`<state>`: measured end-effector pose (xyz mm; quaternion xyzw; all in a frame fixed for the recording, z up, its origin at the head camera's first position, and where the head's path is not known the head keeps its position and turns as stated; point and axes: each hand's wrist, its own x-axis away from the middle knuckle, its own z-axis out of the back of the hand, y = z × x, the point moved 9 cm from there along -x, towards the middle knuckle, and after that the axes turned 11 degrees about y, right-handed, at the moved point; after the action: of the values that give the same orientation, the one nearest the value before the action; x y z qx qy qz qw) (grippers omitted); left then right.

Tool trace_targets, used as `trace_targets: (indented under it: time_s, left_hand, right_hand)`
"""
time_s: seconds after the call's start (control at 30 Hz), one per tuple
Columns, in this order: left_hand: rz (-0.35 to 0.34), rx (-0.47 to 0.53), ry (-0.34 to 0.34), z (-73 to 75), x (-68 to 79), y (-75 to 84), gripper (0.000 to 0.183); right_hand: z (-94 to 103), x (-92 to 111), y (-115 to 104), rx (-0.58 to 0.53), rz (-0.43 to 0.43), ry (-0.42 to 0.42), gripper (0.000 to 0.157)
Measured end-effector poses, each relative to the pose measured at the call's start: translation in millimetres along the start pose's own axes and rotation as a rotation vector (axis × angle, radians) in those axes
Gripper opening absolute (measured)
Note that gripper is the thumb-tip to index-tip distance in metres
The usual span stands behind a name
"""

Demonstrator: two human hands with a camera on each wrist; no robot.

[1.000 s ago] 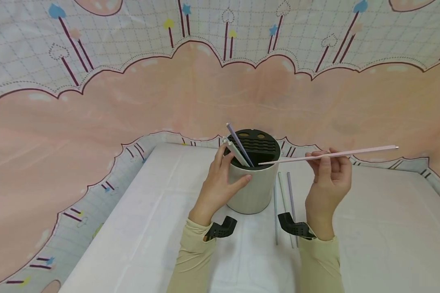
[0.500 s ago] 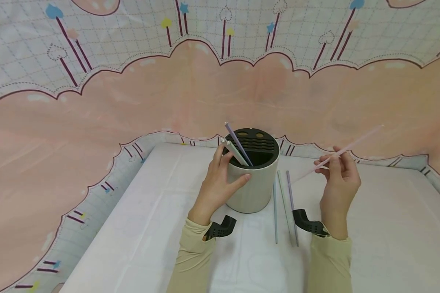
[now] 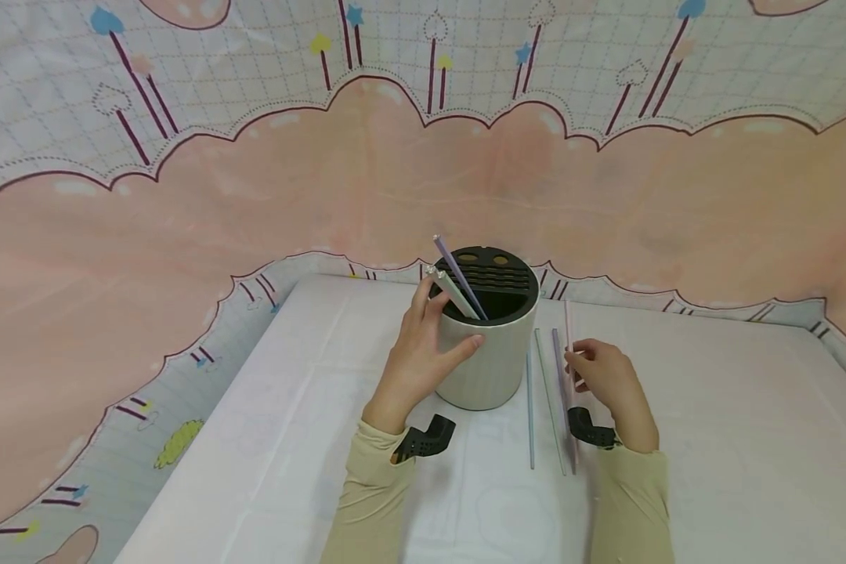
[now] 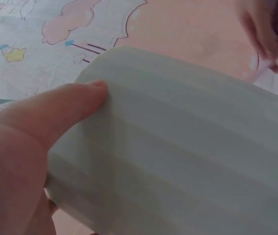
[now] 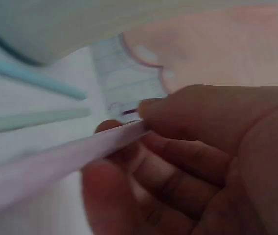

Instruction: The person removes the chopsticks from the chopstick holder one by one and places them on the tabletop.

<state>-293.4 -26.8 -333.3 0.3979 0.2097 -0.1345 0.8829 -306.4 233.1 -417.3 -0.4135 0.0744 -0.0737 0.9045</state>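
Observation:
A pale round holder (image 3: 482, 368) with a black slotted top stands upright on the white-covered table. My left hand (image 3: 423, 356) grips its left side, the thumb (image 4: 80, 100) pressed against the ribbed wall in the left wrist view. A purple stick (image 3: 458, 274) and pale sticks (image 3: 454, 294) lean out of the open compartment. To the right, my right hand (image 3: 602, 380) pinches a thin pink stick (image 5: 65, 159) between thumb and fingers. This stick lies along the row of loose sticks; whether it touches the table is unclear.
Beside the holder lie a blue stick (image 3: 531, 423), a green stick (image 3: 550, 407) and a purple stick (image 3: 558, 368), roughly parallel. The white table (image 3: 740, 439) reaches back to a patterned cloth backdrop (image 3: 423, 188). Each wrist carries a black camera mount.
My right hand has brought the pink stick from beside the holder's opening out to the right, then down by the loose sticks, turning it lengthwise. My left hand stays on the holder.

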Motion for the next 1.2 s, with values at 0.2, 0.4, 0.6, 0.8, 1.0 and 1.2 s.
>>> trace_targets:
  time_s: [0.2,0.4,0.6,0.8,1.0,1.2]
  left_hand:
    - [0.002,0.009,-0.005,0.5,-2.7,0.9,0.072]
    - [0.007,0.007,-0.009,2.5,-0.9,3.1,0.072]
    - [0.008,0.008,-0.018,3.6,1.3,3.7,0.072]
    - [0.01,0.003,-0.013,5.7,3.9,4.4,0.072]
    - [0.015,-0.001,-0.01,6.7,7.4,4.6,0.072]
    - [0.013,0.003,-0.003,7.0,10.2,6.1,0.072]
  right_hand:
    - [-26.8,-1.6,22.2,0.03,-0.133,-0.148,0.037]
    - [-32.6,1.7,28.5,0.089,-0.147,-0.149,0.034]
    - [-34.9,6.5,29.6,0.089,-0.16,-0.134,0.028]
    - [-34.5,7.7,26.5,0.1,-0.143,-0.133,0.028]
    - [-30.9,8.0,17.4,0.093,-0.09,-0.105,0.032]
    - [-14.7,6.5,-11.9,-0.064,0.033,0.1,0.036]
